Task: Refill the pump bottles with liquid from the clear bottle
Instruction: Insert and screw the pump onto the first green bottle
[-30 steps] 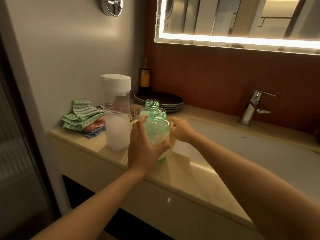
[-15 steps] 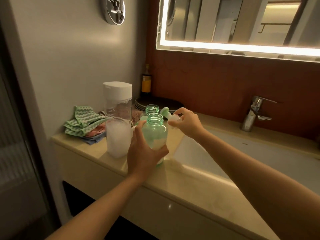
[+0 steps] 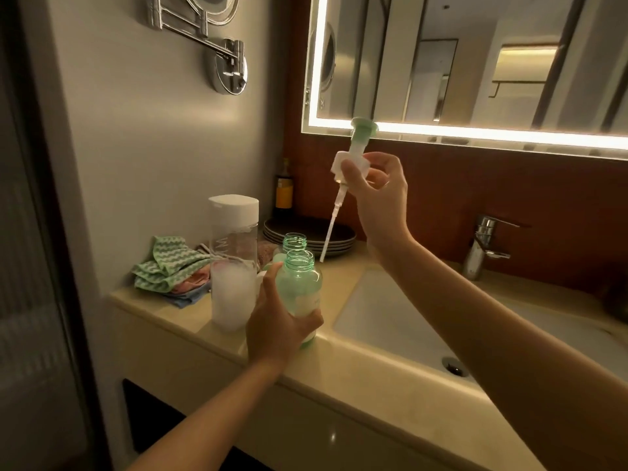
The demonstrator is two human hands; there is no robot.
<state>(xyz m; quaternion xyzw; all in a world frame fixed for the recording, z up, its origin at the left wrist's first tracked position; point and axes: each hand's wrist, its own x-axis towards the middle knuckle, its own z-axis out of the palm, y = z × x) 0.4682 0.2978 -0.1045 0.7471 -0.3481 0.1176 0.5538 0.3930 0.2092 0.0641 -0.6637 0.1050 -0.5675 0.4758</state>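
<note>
Here left hand (image 3: pixel 278 321) grips open green bottle (image 3: pixel 300 290) on worktop (image 3: pixel 339 385); right hand (image 3: pixel 379 188) pinches pump head (image 3: pixel 353 158) above it, tube tip beside neck.

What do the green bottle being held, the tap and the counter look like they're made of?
The held bottle: probably translucent tinted plastic; liquid shows through its wall. The tap: polished metal, likely chrome-plated, with mirror-like highlights. The counter: glossy cream stone or stone-look composite, judging by the light glint; I cannot tell which.
</note>
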